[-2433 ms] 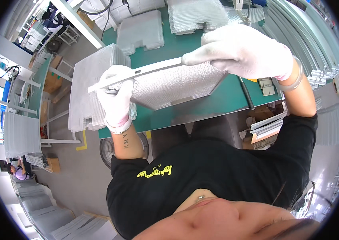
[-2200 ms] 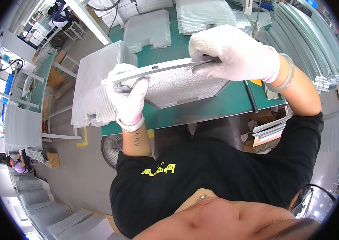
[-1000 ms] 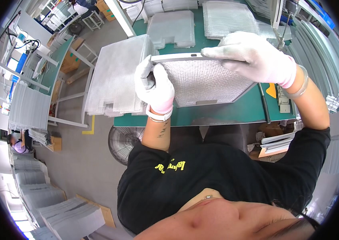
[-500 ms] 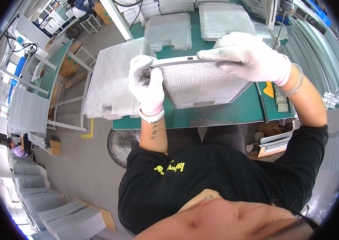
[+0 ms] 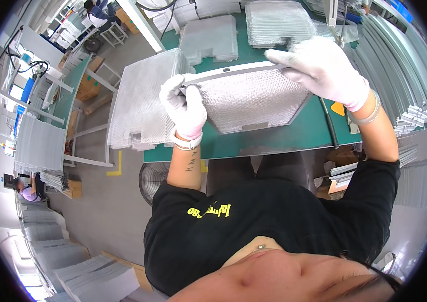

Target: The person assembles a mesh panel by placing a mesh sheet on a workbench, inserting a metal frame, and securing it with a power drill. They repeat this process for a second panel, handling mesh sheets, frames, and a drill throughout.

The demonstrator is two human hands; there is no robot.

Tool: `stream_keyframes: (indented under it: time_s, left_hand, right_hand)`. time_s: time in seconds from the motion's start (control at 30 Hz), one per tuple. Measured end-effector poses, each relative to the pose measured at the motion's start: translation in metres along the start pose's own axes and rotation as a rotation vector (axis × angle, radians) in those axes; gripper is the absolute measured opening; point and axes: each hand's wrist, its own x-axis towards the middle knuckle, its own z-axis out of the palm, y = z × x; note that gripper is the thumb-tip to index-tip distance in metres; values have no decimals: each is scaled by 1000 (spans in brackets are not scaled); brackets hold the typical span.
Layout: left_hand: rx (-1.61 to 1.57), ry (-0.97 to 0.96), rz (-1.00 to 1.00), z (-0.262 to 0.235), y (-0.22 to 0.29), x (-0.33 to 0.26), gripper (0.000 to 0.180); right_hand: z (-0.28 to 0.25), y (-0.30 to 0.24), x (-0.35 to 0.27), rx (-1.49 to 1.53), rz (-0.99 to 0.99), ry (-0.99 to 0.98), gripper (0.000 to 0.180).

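I hold a silver metal mesh filter panel over the green worktable. My left hand, in a white glove, grips the panel's left end at its metal frame. My right hand, also in a white glove, clasps the frame's upper right edge. The panel tilts with its mesh face toward me and its frame strip along the far edge.
A tall stack of mesh panels stands at the table's left. More mesh sheets lie further back. Metal frame strips are piled at the right. A floor fan sits under the table. Other people work at far left and top.
The panel has swung from a raised, tilted hold to lower over the table. My left hand has shifted along its left end and my right hand stays on the top frame.
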Motion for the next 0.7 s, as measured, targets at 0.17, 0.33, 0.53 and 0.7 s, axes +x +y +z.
stream_keyframes:
  time_s: [0.17, 0.33, 0.53, 0.7]
  left_hand:
    - [-57, 67, -97, -1, 6, -4, 34]
    - [-78, 89, -72, -3, 7, -7, 35]
    - [-24, 138, -57, 3, 12, -10, 33]
    - [-30, 32, 6, 3, 8, -6, 34]
  right_hand:
    - [1, 2, -18, 124, 0, 88, 40]
    - [1, -1, -21, 157, 9, 113, 38]
    - [6, 4, -22, 194, -2, 128, 37]
    - [2, 8, -23, 214, 6, 61, 43]
